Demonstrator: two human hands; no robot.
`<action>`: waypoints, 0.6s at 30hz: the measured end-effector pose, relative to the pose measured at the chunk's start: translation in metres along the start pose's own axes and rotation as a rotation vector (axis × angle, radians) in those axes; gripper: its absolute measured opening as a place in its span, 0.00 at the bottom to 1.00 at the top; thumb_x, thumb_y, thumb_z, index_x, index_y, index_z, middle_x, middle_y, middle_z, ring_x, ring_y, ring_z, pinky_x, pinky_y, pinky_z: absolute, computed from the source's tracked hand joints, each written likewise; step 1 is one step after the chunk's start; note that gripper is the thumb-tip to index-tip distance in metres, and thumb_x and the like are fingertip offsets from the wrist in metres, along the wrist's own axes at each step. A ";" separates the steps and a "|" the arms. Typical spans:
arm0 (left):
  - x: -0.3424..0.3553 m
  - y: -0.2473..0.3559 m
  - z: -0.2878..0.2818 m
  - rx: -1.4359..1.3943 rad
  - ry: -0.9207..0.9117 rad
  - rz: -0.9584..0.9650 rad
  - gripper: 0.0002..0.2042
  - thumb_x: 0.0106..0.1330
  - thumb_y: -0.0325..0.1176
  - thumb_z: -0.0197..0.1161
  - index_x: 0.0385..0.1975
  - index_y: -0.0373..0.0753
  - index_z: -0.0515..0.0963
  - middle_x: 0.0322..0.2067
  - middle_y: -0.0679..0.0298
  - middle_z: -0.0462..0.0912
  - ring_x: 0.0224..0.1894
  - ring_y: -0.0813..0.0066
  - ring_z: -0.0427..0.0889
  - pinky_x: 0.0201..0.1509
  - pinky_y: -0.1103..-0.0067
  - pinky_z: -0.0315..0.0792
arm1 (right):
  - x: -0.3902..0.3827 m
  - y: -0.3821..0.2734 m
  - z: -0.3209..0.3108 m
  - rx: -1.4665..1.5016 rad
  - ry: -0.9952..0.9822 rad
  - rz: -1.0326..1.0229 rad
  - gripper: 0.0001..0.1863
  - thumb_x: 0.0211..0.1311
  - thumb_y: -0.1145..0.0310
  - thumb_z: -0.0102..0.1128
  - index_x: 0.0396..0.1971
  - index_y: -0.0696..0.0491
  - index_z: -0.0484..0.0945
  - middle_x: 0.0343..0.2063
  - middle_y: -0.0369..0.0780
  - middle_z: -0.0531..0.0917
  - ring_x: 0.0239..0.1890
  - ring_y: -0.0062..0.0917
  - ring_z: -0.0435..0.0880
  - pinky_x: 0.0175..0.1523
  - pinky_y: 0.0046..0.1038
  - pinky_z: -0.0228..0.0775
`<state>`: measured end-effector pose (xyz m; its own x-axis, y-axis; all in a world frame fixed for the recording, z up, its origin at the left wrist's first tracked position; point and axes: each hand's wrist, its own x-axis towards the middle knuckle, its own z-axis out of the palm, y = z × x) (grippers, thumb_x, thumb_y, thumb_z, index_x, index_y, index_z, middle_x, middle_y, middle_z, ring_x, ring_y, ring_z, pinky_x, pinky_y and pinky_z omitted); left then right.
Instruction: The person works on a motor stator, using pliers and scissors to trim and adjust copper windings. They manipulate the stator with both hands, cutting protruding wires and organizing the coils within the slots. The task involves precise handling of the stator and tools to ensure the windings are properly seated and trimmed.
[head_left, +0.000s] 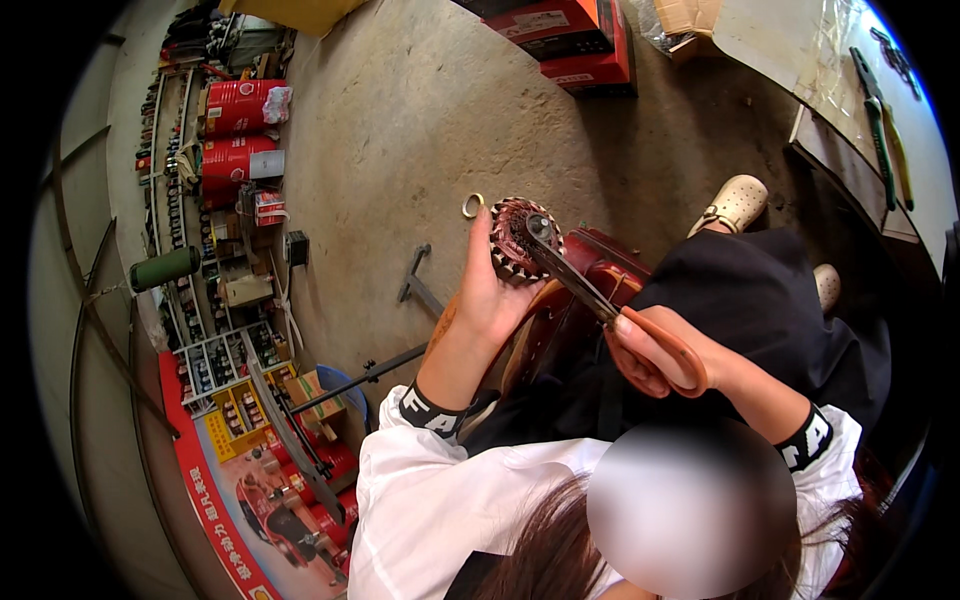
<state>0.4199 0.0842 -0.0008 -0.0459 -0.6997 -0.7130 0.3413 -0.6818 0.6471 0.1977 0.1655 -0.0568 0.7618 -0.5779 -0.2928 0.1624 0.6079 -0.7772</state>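
Observation:
My left hand [492, 295] is closed on a round motor stator [508, 215], with dark reddish windings and a toothed metal rim. My right hand [655, 350] grips a scissors-like metal tool with an orange-brown loop handle [692, 362]. The tool's long metal part [575, 272] slants up and left, its rounded end over the stator's middle. Whether that end touches the windings, I cannot tell. A pale yellow ring [473, 206] shows by my left thumb tip; whether it is held there is unclear.
Below my hands is a dark red seat-like piece [600, 270]. A metal stand [415, 275] is on the concrete floor. Red drums [238, 108] and bottle shelves line the left. Red boxes [590, 65] stand ahead; a table [800, 60] at right bears green-handled cutters [880, 135].

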 end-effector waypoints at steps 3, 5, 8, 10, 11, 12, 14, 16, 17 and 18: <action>0.002 -0.006 -0.003 0.082 0.041 0.116 0.27 0.72 0.60 0.46 0.52 0.42 0.74 0.47 0.60 0.80 0.50 0.63 0.78 0.58 0.63 0.73 | 0.000 -0.008 0.009 0.225 -0.036 -0.010 0.37 0.72 0.36 0.36 0.12 0.53 0.63 0.07 0.36 0.67 0.08 0.20 0.68 0.15 0.21 0.60; 0.006 -0.009 -0.007 0.100 0.031 0.188 0.26 0.72 0.59 0.46 0.53 0.42 0.74 0.47 0.60 0.79 0.50 0.64 0.78 0.58 0.63 0.72 | -0.001 -0.013 0.012 0.321 -0.040 0.021 0.37 0.72 0.37 0.37 0.13 0.53 0.62 0.07 0.36 0.66 0.08 0.20 0.68 0.15 0.21 0.60; 0.004 -0.005 -0.005 0.115 0.009 0.156 0.27 0.72 0.60 0.46 0.53 0.42 0.73 0.47 0.60 0.79 0.51 0.64 0.78 0.58 0.62 0.72 | 0.000 -0.012 0.009 0.248 -0.049 0.002 0.38 0.71 0.35 0.36 0.10 0.53 0.62 0.07 0.36 0.67 0.08 0.20 0.68 0.15 0.21 0.60; 0.002 -0.004 -0.004 0.124 -0.001 0.134 0.27 0.72 0.61 0.46 0.53 0.42 0.73 0.47 0.60 0.79 0.51 0.64 0.78 0.59 0.62 0.72 | 0.000 -0.007 0.005 0.088 -0.022 0.011 0.40 0.70 0.34 0.37 0.08 0.52 0.62 0.07 0.35 0.68 0.08 0.19 0.68 0.15 0.21 0.60; 0.001 -0.004 -0.005 0.127 -0.004 0.121 0.28 0.71 0.61 0.46 0.53 0.42 0.73 0.47 0.60 0.79 0.51 0.64 0.78 0.59 0.61 0.72 | 0.000 -0.008 0.004 0.076 -0.023 0.040 0.41 0.68 0.32 0.37 0.06 0.52 0.61 0.06 0.35 0.68 0.08 0.19 0.69 0.15 0.21 0.61; 0.001 -0.003 -0.003 0.136 0.001 0.115 0.28 0.71 0.61 0.46 0.53 0.42 0.73 0.48 0.60 0.79 0.51 0.64 0.78 0.59 0.61 0.72 | -0.001 -0.006 0.003 0.057 -0.015 0.031 0.41 0.68 0.31 0.37 0.06 0.52 0.61 0.06 0.35 0.68 0.09 0.19 0.70 0.16 0.21 0.61; -0.001 -0.003 0.000 0.152 0.013 0.101 0.28 0.71 0.61 0.46 0.53 0.42 0.73 0.48 0.60 0.79 0.51 0.64 0.78 0.59 0.61 0.72 | 0.000 -0.001 0.001 0.024 -0.003 0.018 0.41 0.67 0.31 0.37 0.06 0.52 0.62 0.06 0.35 0.68 0.09 0.19 0.71 0.16 0.21 0.62; 0.001 -0.004 -0.002 0.140 0.004 0.079 0.29 0.71 0.62 0.46 0.54 0.42 0.73 0.48 0.60 0.79 0.51 0.64 0.78 0.59 0.60 0.72 | 0.000 0.001 0.000 -0.017 0.004 0.019 0.42 0.67 0.30 0.37 0.07 0.53 0.63 0.07 0.35 0.69 0.09 0.20 0.72 0.16 0.21 0.63; 0.001 -0.003 -0.003 0.135 -0.001 0.070 0.29 0.71 0.62 0.45 0.54 0.42 0.73 0.48 0.60 0.79 0.51 0.64 0.78 0.59 0.60 0.72 | 0.001 0.001 0.000 -0.039 0.007 0.018 0.42 0.67 0.30 0.36 0.07 0.53 0.63 0.07 0.35 0.69 0.09 0.20 0.72 0.17 0.21 0.63; 0.001 -0.003 -0.004 0.131 -0.004 0.067 0.29 0.71 0.62 0.45 0.54 0.42 0.73 0.48 0.60 0.79 0.51 0.64 0.78 0.59 0.60 0.72 | 0.001 0.002 0.000 -0.059 0.005 0.015 0.42 0.67 0.30 0.36 0.07 0.53 0.63 0.07 0.35 0.69 0.10 0.20 0.72 0.17 0.21 0.63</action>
<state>0.4225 0.0868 -0.0046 -0.0313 -0.7449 -0.6664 0.2185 -0.6557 0.7227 0.1983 0.1659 -0.0585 0.7606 -0.5720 -0.3070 0.1139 0.5831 -0.8044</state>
